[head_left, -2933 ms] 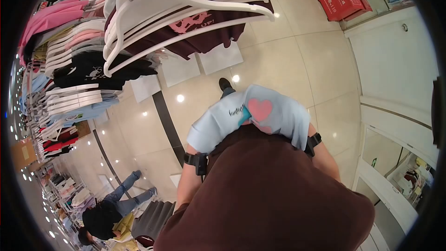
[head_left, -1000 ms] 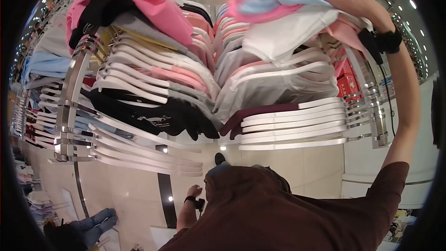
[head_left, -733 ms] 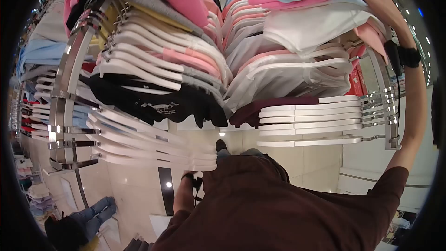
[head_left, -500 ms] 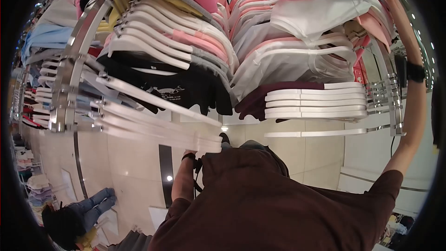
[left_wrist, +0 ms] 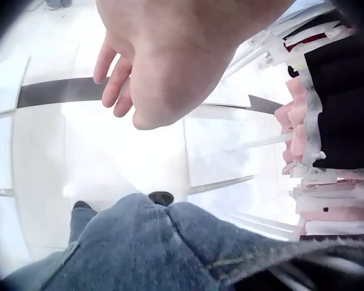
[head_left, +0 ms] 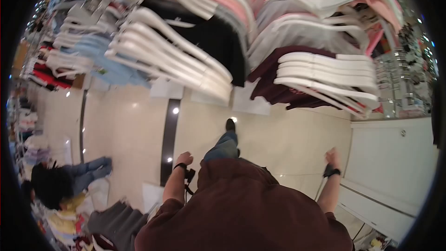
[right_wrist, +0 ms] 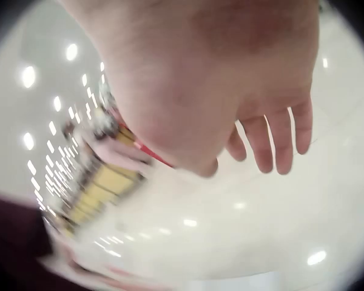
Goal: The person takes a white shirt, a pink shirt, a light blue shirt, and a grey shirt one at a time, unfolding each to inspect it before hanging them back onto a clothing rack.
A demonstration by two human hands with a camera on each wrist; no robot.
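Far left, at the floor's edge, another person (head_left: 51,183) crouches by piled clothes, well apart from the wearer. Above them a rack carries light blue tees (head_left: 109,60). Next along, a row of white hangers (head_left: 186,60) juts off the near end of its rack, with a black tee (head_left: 218,42) hanging behind them. A dark floor strip (head_left: 169,130) runs below. The left hand (head_left: 184,158) hangs low beside the hip, above the tiles and near that strip. It has a strap on the wrist, its fingers are loosely curled in the wrist view, and it holds and touches nothing. Middle: a jeans leg (head_left: 226,145) and a dark shoe stand on the pale floor (head_left: 288,135). Right of centre, maroon tees (head_left: 274,79) hang on a second stack of hangers (head_left: 334,76) at the near end of the right rack. They are the garments nearest above the right hand but well apart from it. The right hand (head_left: 331,156) hangs low, just beside the white cabinet (head_left: 395,158). Its fingers are relaxed and slightly spread, pointing down in the wrist view, and the palm is empty and touches nothing. Judgement: both hands are free and off the racks, so this is a gap in the handling. To do it well, keep the arms close to the body, clear of the jutting hanger ends overhead. Any reach up is best aimed at a hanger shoulder, not loose cloth, so the tightly packed neighbours don't get dragged off the rail. The right wrist view is blurred, so nothing finer can be made out there.
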